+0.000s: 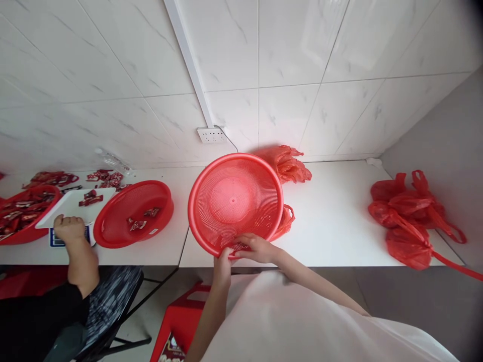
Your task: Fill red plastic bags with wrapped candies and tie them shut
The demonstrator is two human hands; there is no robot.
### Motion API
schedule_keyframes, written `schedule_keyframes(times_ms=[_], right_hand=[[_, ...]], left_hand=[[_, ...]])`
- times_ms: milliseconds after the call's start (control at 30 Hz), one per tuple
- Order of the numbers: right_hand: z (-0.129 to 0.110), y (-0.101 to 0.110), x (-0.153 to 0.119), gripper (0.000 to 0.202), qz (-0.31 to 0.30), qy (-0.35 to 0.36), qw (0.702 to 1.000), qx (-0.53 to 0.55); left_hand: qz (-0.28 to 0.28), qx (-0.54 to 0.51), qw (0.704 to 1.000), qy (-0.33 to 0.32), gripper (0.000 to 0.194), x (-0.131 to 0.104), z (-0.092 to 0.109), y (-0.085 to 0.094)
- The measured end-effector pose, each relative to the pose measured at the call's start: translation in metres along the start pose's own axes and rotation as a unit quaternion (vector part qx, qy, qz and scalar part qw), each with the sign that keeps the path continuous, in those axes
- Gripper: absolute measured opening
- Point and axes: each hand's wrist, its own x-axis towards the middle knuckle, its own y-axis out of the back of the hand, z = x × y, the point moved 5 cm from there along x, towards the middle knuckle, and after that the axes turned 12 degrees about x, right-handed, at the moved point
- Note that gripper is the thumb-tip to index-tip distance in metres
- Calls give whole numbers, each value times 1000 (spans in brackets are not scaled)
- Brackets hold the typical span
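Note:
A large red mesh basket (pixel 232 198) is tilted toward me at the table's front edge. Its inside shows small dark items low near the rim, too small to make out well. My left hand (pixel 223 261) grips the near rim, thumb over the edge. My right hand (pixel 256 249) reaches over the same rim just to the right, its fingers inside the basket by those small items; whether it pinches any of them is hidden. Behind the basket lies a crumpled red plastic bag (pixel 290 165), and another red bag (pixel 285 223) shows beside its right side.
Tied red bags (pixel 411 216) lie at the far right. To the left are a second red basket (pixel 132 216) with a few wrapped pieces, a white tray (pixel 70 206) on a scale, a full red basket (pixel 24 213) and another person's hand. A red stool (pixel 181 317) stands below.

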Motion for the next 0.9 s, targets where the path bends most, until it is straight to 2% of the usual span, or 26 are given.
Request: schedule_keyframes(times_ms=[67,133,300,433,567,667,800,900], right_hand=[[5,3,-3,29,-28,0,1000,13],[16,12,-2,27,-11,-10,999,40],[45,48,-4,44,119,-74,970,200],[62,75,-14,48,231,-88,937,246],[89,87,-19,42,294,-136,918,229],[101,90,-18,56,318,-116,912,232],[97,95,-19,78,386,-88,898,191],[82,92,-19,71,379,-89,907,159]], left_hand=[[11,-7,1000,0,28,6,1,7],[34,-17,999,-3,25,12,4,16],[111,-26,994,-3,13,28,12,41],[144,-29,989,24,11,36,16,58],[139,-35,989,24,13,37,18,63],[131,-41,990,30,15,37,16,61],[126,-25,990,53,10,36,11,59],[94,5,994,56,7,36,8,58]])
